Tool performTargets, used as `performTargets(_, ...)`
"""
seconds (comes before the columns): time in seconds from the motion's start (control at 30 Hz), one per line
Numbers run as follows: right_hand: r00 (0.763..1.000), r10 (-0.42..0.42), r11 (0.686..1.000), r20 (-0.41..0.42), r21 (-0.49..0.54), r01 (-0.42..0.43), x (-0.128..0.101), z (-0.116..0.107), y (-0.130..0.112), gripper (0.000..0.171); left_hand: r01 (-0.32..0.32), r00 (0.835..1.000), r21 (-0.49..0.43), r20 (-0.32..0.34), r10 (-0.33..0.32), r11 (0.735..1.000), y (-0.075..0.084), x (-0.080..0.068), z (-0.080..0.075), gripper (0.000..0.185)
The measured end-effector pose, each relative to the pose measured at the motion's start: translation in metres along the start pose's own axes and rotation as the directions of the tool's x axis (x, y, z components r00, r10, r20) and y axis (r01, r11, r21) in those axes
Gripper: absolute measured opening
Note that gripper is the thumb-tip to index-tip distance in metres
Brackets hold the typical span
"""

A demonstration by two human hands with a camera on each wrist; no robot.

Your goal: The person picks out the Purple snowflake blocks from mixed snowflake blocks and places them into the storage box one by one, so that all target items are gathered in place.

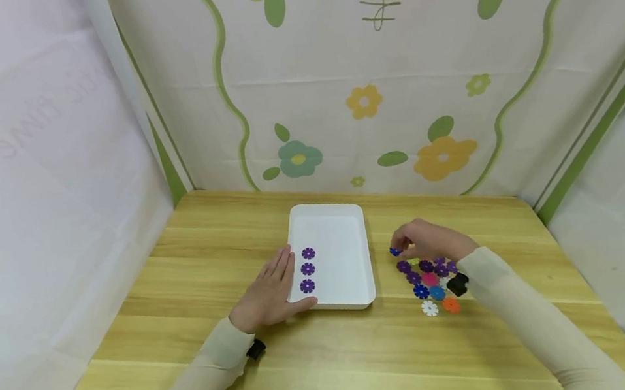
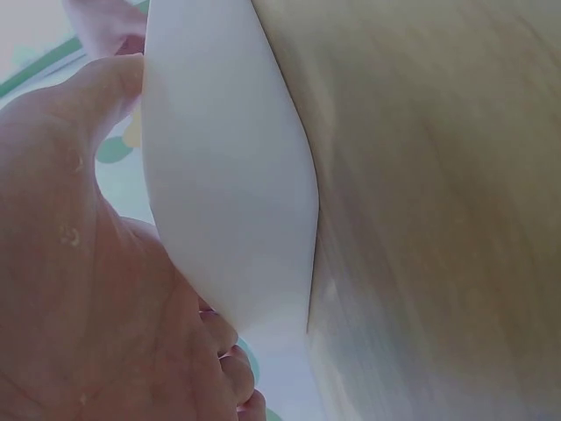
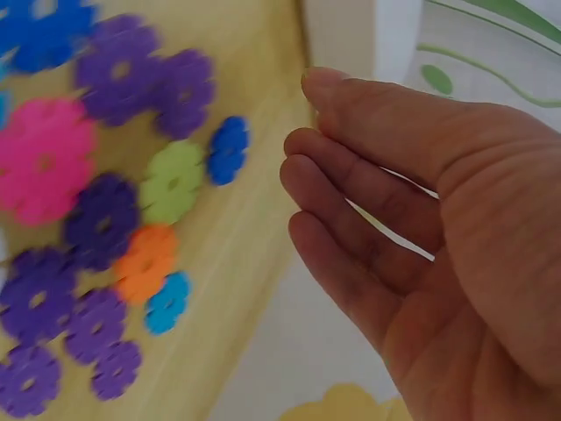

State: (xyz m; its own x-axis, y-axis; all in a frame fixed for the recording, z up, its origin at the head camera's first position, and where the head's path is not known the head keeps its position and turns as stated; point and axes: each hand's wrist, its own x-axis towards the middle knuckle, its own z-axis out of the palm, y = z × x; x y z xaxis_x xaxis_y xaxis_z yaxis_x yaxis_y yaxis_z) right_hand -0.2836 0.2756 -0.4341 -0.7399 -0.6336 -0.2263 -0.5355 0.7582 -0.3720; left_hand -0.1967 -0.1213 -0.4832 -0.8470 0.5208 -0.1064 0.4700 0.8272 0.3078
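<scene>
A white tray [image 1: 340, 250] has three purple flower-shaped discs [image 1: 308, 269] lined up along its left side. My left hand [image 1: 269, 293] rests on the tray's near left corner, fingers along the left rim and thumb over the near edge. In the left wrist view, that thumb lies against the tray wall [image 2: 228, 175]. To the tray's right, my right hand [image 1: 422, 238] hovers with loosely bent fingers over a blue flower-shaped disc [image 3: 228, 151]. Between its thumb and fingers nothing shows in the right wrist view.
A loose pile of flower-shaped discs lies below my right hand, among them a pink one [image 3: 46, 162], a yellow-green one [image 3: 172, 182], a white one [image 1: 429, 308] and several purple ones. Printed cloth walls [image 1: 297, 78] enclose the wooden table [image 1: 335, 363] at the back and sides.
</scene>
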Motion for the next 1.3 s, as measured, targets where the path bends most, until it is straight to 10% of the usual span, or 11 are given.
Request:
performTargets(0.5, 0.993, -0.095, 0.995, -0.071, -0.043, 0.092, -0.014, 0.035, 0.021, 0.023, -0.003, 1.000, -0.002, -0.006, 0.003, 1.000, -0.002, 0.000, 0.002, 0.111)
performTargets(1.3, 0.999, -0.040, 0.998, -0.015, 0.055, 0.040, 0.005, 0.029, 0.030, 0.009, 0.009, 1.000, 0.003, -0.002, -0.009, 1.000, -0.002, 0.002, 0.004, 0.112)
